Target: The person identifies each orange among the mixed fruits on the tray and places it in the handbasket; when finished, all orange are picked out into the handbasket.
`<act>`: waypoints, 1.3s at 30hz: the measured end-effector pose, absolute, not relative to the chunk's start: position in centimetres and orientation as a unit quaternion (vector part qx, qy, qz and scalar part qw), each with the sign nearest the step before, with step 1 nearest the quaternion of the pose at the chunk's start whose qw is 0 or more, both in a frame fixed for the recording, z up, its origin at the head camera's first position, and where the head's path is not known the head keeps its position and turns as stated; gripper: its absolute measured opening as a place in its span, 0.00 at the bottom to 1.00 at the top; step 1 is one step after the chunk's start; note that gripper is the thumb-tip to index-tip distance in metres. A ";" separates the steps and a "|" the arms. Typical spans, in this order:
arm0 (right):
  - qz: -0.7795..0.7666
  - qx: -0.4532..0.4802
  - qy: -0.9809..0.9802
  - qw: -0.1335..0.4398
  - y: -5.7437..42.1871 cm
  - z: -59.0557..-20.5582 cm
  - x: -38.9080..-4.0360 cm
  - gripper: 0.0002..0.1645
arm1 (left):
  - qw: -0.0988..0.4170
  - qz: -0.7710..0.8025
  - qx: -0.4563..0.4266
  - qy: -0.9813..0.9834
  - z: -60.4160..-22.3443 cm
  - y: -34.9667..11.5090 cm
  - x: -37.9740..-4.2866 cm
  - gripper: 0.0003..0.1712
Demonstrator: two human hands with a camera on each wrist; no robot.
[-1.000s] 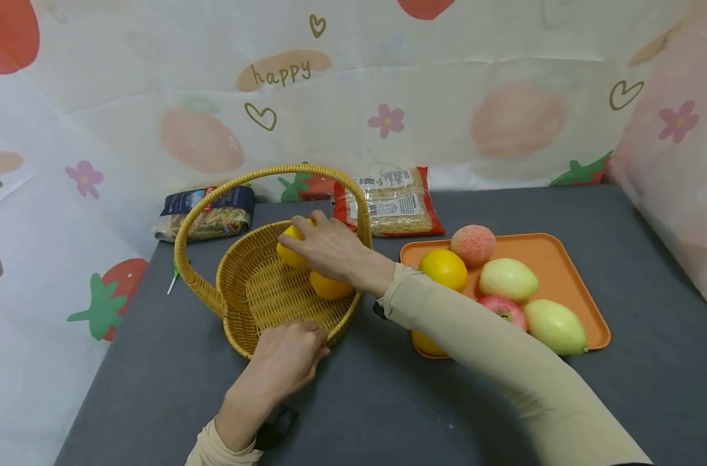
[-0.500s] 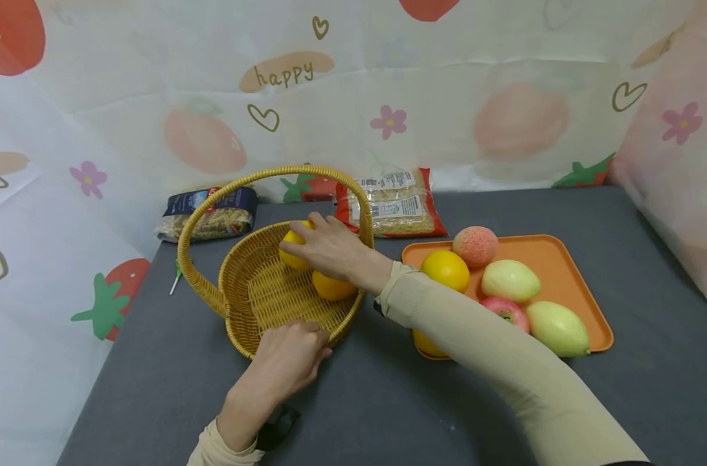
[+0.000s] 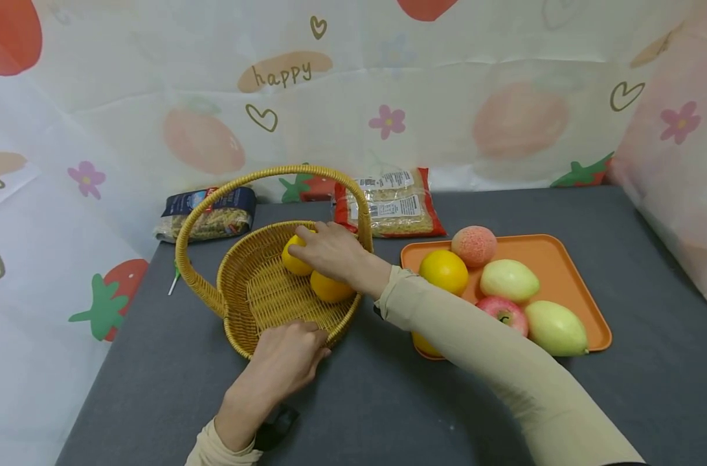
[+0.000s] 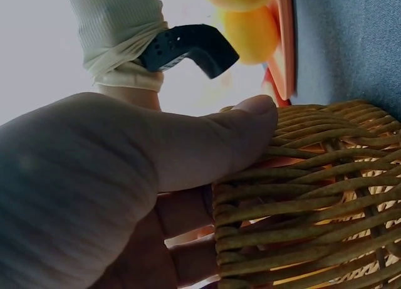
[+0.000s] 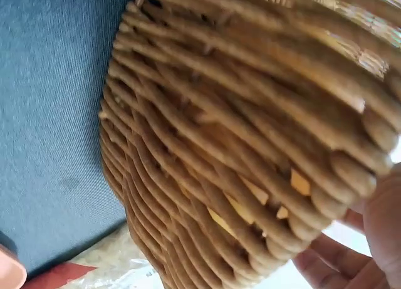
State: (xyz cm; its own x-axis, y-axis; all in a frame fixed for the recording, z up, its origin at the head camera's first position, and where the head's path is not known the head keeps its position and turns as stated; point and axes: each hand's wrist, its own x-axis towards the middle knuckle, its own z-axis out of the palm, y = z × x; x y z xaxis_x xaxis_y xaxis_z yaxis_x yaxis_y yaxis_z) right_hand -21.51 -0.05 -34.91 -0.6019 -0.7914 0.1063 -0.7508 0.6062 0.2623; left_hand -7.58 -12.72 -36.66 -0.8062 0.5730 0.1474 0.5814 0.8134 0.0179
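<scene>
A woven wicker basket (image 3: 278,301) with a tall arched handle stands on the dark tabletop. My left hand (image 3: 286,356) grips its near rim; in the left wrist view the thumb (image 4: 232,135) presses the outer weave while the fingers go inside. Two oranges lie in the basket: one orange (image 3: 295,255) toward the back, another orange (image 3: 331,288) by the right side. Over them, reaching in across the right rim, is my right hand (image 3: 342,255), its fingertips at the back orange. In the right wrist view the basket wall hides most of the fingers.
To the right, an orange tray (image 3: 563,272) bears a peach (image 3: 474,246), an orange (image 3: 444,271), an apple (image 3: 504,313) and two pale green fruits (image 3: 509,280). Behind the basket lie a blue pasta bag (image 3: 210,213) and a red-edged noodle packet (image 3: 391,204). A small green-tipped stick (image 3: 175,278) is at left.
My right hand has drawn slightly back and right from the rear orange, which now shows more. The left hand keeps its hold on the basket rim.
</scene>
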 end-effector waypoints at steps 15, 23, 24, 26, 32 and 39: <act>-0.112 0.438 -0.886 0.107 0.1 -34.7 -21.2 0.17 | 0.068 -0.033 -0.302 -0.950 -36.6 -12.7 -7.5 0.15; -0.114 0.434 -0.888 0.098 0.3 -34.6 -21.1 0.19 | 0.076 -0.032 -0.308 -0.948 -36.6 -12.7 -7.5 0.15; -0.115 0.433 -0.889 0.096 0.3 -34.6 -21.1 0.19 | 0.076 -0.032 -0.308 -0.948 -36.6 -12.7 -7.5 0.14; -0.117 0.431 -0.890 0.091 0.3 -34.6 -21.1 0.20 | 0.077 -0.031 -0.309 -0.947 -36.6 -12.7 -7.5 0.14; -0.118 0.428 -0.893 0.078 0.4 -34.4 -20.8 0.21 | 0.078 -0.026 -0.311 -0.947 -36.6 -12.8 -7.5 0.13; -0.101 0.444 -0.884 0.105 1.2 -33.3 -20.0 0.20 | 0.080 -0.027 -0.312 -0.946 -36.5 -12.8 -7.4 0.13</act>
